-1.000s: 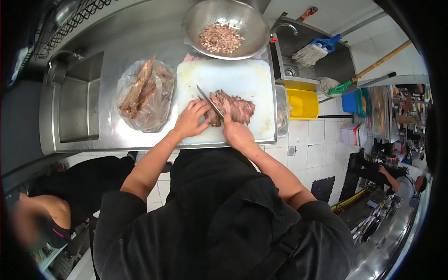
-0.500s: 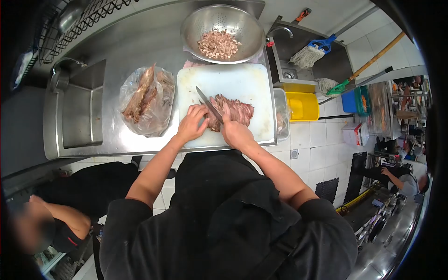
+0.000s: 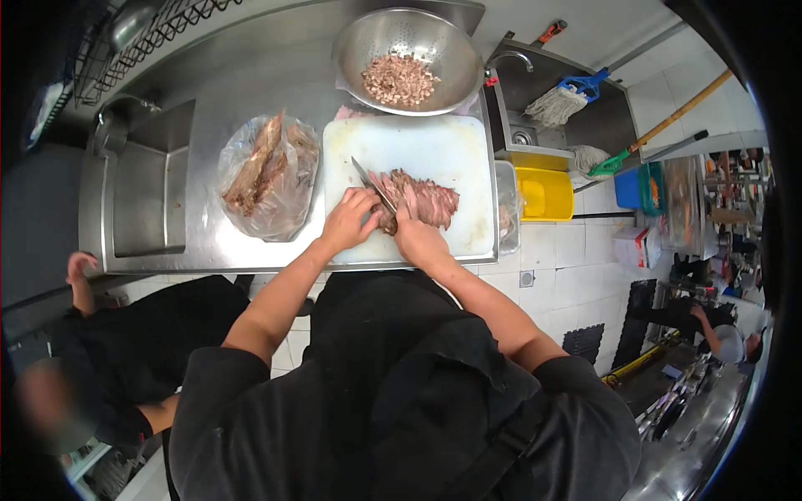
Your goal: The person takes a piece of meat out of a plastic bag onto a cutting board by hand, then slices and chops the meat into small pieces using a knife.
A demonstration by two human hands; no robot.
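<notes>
My right hand (image 3: 420,240) is closed round the handle of a kitchen knife (image 3: 365,176), its blade slanting up and left across the meat. Sliced cooked meat (image 3: 433,200) fans out to the right of the blade on a white cutting board (image 3: 472,150). With fingers curled, my left hand (image 3: 347,220) presses the uncut end of the meat, just left of the blade. The knife handle is mostly hidden in my grip. Behind the board stands a perforated metal colander (image 3: 461,63) with diced meat (image 3: 398,78) inside.
Left of the board, a clear plastic bag (image 3: 288,219) holds larger meat pieces (image 3: 253,171). A sink (image 3: 150,204) is set into the counter's left end. To the right are a yellow bucket (image 3: 545,194) and a mop (image 3: 558,102). A co-worker (image 3: 159,334) stands at the left.
The knife has shifted slightly against the meat, while both hands keep their hold. The co-worker at left has extended an arm toward the counter's corner. The whole view has shifted a little.
</notes>
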